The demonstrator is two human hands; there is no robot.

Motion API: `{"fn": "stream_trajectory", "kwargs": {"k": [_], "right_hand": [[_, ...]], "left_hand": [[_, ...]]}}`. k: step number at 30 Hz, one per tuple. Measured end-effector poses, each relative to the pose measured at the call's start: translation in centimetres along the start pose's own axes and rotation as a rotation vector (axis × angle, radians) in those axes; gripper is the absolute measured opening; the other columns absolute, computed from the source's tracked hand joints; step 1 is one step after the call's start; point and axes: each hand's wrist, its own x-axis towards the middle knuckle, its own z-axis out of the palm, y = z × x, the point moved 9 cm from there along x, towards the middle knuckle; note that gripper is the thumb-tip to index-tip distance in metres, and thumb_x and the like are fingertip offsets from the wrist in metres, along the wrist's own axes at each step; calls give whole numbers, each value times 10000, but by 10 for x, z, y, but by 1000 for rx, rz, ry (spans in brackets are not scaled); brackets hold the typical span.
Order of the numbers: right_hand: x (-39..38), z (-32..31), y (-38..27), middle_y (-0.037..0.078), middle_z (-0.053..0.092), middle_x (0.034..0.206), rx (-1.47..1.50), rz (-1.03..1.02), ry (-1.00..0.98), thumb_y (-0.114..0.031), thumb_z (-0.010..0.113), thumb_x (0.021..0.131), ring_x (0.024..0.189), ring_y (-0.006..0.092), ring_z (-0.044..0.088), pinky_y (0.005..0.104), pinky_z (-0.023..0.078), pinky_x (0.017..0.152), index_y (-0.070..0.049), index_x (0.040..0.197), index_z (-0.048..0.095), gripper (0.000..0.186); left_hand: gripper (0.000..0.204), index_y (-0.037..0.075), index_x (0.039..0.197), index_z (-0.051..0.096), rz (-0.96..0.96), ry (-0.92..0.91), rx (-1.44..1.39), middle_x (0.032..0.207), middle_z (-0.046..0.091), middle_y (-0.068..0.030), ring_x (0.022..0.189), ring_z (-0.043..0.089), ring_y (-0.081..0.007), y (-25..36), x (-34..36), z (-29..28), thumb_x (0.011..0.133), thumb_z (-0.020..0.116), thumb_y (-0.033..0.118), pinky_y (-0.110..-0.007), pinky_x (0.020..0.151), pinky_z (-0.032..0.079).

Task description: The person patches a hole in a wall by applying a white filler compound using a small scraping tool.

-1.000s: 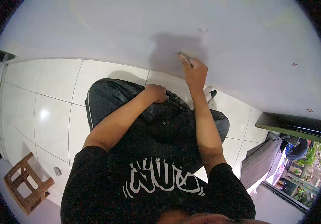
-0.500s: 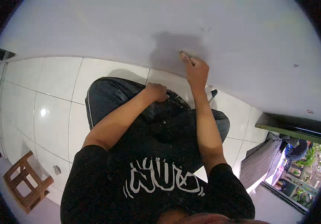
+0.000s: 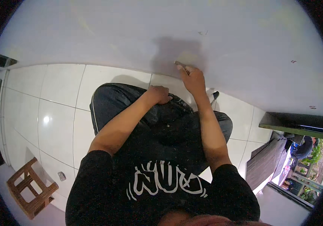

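- Head view: the small, thin, brownish tool in the right hand is mostly hidden by the fingers; only a short tip shows, too small to tell what kind it is.
- That tip touches the pale white wall low down, just above the seam where wall meets floor, inside a grey shadow cast on the wall.
- The right fingers are closed narrowly around the tool, with the arm stretched forward from the lower edge.
- The left hand rests on the knee of the dark blue jeans; its fingers are curled loosely and I cannot tell whether they hold anything.
- The person sits cross-legged on the glossy white tiled floor; the black T-shirt with a white printed design fills the lower middle, and the lower edge cuts off the body.
- A foot beside the right wrist is hard to make out.
- A few small dark marks dot the wall up and to the right of the tool.
- At lower left stands a small wooden stool, with a small grey object on the tiles near it, too small to identify.
- At the right rim an open doorway shows greenery and a partly hidden seated person, bent by the lens.
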Motion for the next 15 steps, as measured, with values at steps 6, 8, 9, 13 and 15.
{"fn": "stream_trajectory", "kwargs": {"k": [6, 8, 9, 13, 15], "right_hand": [[-6, 5, -3, 234, 667, 1004, 167, -82, -113, -316, 543, 951, 950, 423, 629, 498, 478, 855, -27, 1065, 646, 327], [-8, 14, -10, 233, 658, 1011, 158, -96, -219, -281, 551, 937, 964, 415, 624, 488, 477, 864, -33, 1083, 620, 296], [-8, 12, -11, 233, 658, 1011, 161, -98, -210, -281, 551, 937, 964, 415, 624, 488, 477, 864, -33, 1083, 620, 296], [-9, 12, -10, 174, 661, 1013, 319, -152, -206, -222, 599, 914, 982, 320, 635, 436, 486, 856, -35, 1075, 610, 248], [-9, 11, -14, 154, 662, 1011, 421, -176, -235, -203, 624, 902, 987, 280, 634, 416, 489, 851, -34, 1070, 612, 239]], "left_hand": [[568, 6, 1214, 591, 10, 52, -51, 1201, 649, -204, 1143, 610, -363, -7, -14, -34, 962, 493, 506, -507, 956, 476], [562, 9, 1213, 584, 4, 86, -86, 1207, 644, -201, 1143, 605, -375, -15, -16, -41, 956, 496, 502, -505, 959, 473], [562, 9, 1213, 584, 6, 90, -77, 1207, 644, -201, 1143, 605, -375, -15, -16, -44, 956, 496, 502, -505, 959, 473], [593, 6, 1248, 573, -2, 47, -86, 1256, 622, -204, 1187, 577, -374, -20, -12, -39, 955, 489, 515, -491, 986, 459], [625, 0, 1277, 576, -7, 0, -75, 1295, 598, -218, 1216, 559, -369, -26, -6, -26, 953, 487, 527, -471, 1024, 438]]}}
